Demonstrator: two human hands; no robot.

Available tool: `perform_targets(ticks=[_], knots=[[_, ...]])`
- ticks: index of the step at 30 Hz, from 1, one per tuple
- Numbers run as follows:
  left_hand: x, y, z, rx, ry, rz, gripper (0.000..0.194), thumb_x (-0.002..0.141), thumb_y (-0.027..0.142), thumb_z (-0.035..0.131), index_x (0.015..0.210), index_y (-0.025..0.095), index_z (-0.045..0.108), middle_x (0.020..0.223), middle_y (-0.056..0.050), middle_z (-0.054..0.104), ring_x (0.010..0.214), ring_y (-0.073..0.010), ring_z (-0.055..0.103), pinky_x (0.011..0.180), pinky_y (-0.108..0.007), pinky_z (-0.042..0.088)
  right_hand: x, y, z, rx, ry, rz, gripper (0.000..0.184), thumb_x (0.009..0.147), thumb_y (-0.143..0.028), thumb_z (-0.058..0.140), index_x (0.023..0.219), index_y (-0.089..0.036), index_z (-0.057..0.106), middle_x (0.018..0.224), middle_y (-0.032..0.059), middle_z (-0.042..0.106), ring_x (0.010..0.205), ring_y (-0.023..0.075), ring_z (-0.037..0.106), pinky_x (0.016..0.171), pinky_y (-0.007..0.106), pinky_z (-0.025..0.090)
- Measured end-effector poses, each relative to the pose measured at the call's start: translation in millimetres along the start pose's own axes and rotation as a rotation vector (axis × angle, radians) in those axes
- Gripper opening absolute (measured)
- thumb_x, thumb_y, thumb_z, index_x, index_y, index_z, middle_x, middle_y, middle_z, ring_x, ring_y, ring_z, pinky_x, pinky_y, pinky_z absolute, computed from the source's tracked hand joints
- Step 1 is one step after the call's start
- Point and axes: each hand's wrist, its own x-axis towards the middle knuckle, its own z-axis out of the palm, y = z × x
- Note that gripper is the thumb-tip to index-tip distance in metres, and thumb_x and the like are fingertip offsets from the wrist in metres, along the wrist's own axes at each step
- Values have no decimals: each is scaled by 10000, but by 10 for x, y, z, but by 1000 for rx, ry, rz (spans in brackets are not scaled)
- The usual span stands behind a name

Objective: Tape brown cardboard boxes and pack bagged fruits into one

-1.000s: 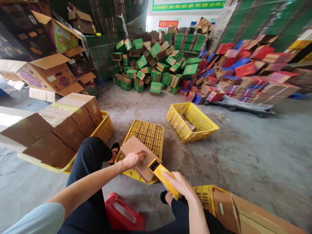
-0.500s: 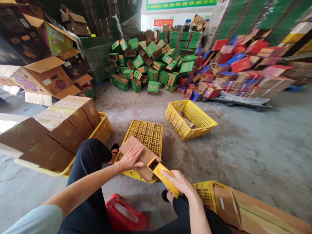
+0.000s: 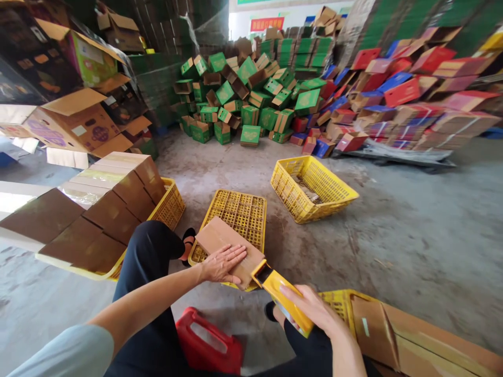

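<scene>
The left hand (image 3: pixel 223 263) is lying palm-down, fingers extended, on the cardboard box (image 3: pixel 226 235), which is resting on the yellow crate (image 3: pixel 243 213) and looking light, stiffish and crushable, best held by its edges. The right hand (image 3: pixel 316 310) is gripping the yellow tool (image 3: pixel 274 283) around its smooth, probably slippery body.

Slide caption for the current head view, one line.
Left hand flat on a cardboard box atop a yellow crate, right hand holding a yellow tool near the box's edge.
</scene>
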Motion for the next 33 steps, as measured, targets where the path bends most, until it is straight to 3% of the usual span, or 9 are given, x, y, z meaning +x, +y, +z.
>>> perform_targets(ticks=[8, 16, 21, 27, 33], knots=[[-5, 73, -64, 5, -52, 4, 1034, 925, 820, 372, 1668, 146, 119, 1696, -178, 202, 1576, -327, 223, 1286, -480, 129, -28, 116, 0, -55, 19, -16, 571, 836, -781, 564, 789, -215, 620, 537, 15, 684, 493, 188, 652, 479, 240, 487], [186, 323, 47, -58, -89, 114, 984, 963, 775, 362, 1672, 158, 72, 1703, -148, 199, 1591, -302, 176, 1296, -472, 42, 10, 172, -54, -76, 7, -29, 541, 868, -737, 573, 809, -204, 640, 568, 34, 709, 485, 196, 662, 464, 252, 497], [183, 287, 52, -66, -91, 122, 981, 963, 754, 414, 1671, 152, 99, 1698, -152, 217, 1587, -309, 193, 1298, -473, 45, -70, 258, -86, -82, 46, -92, 506, 849, -688, 630, 813, -185, 654, 630, 50, 723, 530, 206, 691, 459, 247, 499], [177, 246, 106, -51, -100, 127, 990, 964, 752, 411, 1670, 158, 53, 1710, -137, 172, 1595, -302, 158, 1297, -499, 64, -260, 464, -201, 20, 1, 26, 589, 824, -772, 609, 958, -202, 668, 668, 43, 731, 561, 204, 692, 512, 261, 541], [161, 211, 132, -55, -90, 130, 957, 970, 761, 374, 1672, 177, 84, 1702, -142, 215, 1588, -285, 196, 1300, -468, 121, -103, 492, -179, -76, 5, 73, 597, 833, -790, 576, 892, -200, 640, 641, 53, 720, 534, 206, 686, 497, 260, 521]])
